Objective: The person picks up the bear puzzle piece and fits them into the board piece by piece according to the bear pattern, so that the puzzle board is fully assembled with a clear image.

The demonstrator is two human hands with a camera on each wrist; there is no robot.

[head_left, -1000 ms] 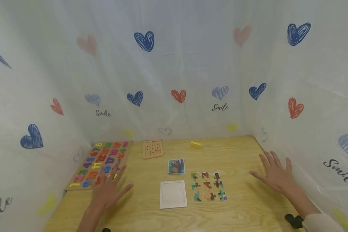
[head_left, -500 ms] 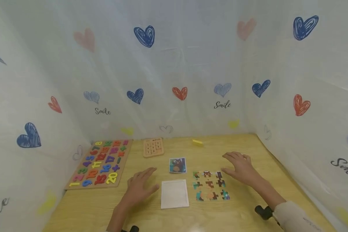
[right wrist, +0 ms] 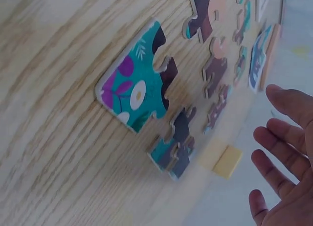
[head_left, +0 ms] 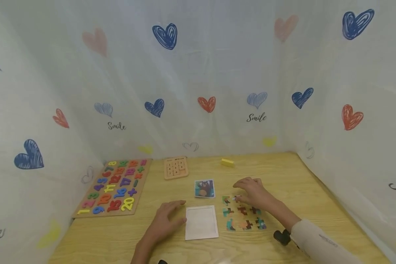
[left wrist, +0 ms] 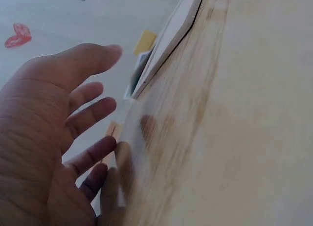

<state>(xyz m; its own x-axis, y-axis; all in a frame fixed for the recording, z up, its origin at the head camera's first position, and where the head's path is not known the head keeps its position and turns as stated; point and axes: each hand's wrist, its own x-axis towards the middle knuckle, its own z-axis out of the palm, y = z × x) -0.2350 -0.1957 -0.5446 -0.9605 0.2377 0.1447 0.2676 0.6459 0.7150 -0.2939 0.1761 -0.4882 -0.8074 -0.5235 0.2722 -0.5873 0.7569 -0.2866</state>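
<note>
My left hand (head_left: 165, 222) is at the left edge of a white square puzzle tray (head_left: 202, 223), its fingers loosely bent and holding nothing. In the left wrist view the thumb and fingers stand apart beside the tray's corner. My right hand (head_left: 255, 192) hovers over the top row of several jigsaw pieces (head_left: 242, 211), covering part of that row. Between its spread fingers nothing shows in the right wrist view, where a teal corner piece (right wrist: 134, 81) with a white flower lies nearest the camera. Behind the tray lies a picture card (head_left: 204, 188) with a brown bear.
A board of colourful numbers (head_left: 115, 187) lies at the left of the wooden table (head_left: 112, 242). Farther back are a small wooden number-tile board (head_left: 176, 168) and a yellow block (head_left: 227, 162). White curtains (head_left: 217, 66) with hearts enclose the back and sides.
Both hands have come inward from the table's sides: the left moved right to the tray, the right moved left over the jigsaw pieces. The pieces keep their layout.
</note>
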